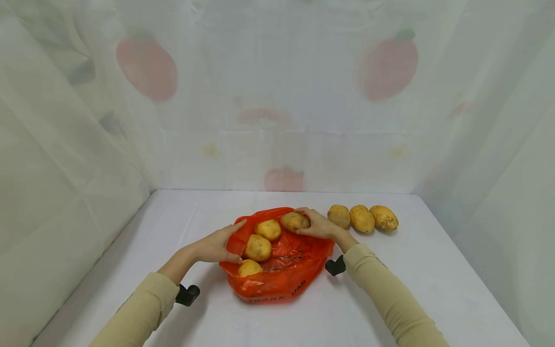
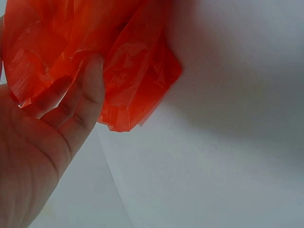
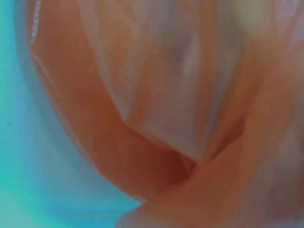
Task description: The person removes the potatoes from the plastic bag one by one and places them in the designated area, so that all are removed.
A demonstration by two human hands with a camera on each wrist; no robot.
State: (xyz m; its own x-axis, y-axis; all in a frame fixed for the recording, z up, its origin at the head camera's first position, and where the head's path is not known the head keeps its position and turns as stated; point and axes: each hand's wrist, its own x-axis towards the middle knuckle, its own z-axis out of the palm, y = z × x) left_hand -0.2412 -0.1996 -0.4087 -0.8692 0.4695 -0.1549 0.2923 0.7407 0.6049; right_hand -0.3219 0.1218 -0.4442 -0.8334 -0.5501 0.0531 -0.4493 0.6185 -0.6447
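Note:
A red plastic bag (image 1: 277, 289) with dark lettering sits on the table, its mouth spread wide. Inside it lie three potatoes: one at the back (image 1: 268, 230), a middle potato (image 1: 258, 247) and a front potato (image 1: 250, 268). My left hand (image 1: 218, 245) holds the bag's left side; the left wrist view shows its fingers (image 2: 93, 85) bent against the crumpled film. Over the back right of the opening, my right hand (image 1: 318, 225) grips another potato (image 1: 293, 221) between thumb and fingers. Blurred bag film (image 3: 142, 156) fills most of the right wrist view, hiding that hand there.
Three more potatoes stand in a row to the right of the bag: a near one (image 1: 338, 216), a middle one (image 1: 362, 219) and an outer one (image 1: 384, 218). The white table (image 1: 433, 289) is enclosed by pale fabric walls (image 1: 277, 72) at the back and sides.

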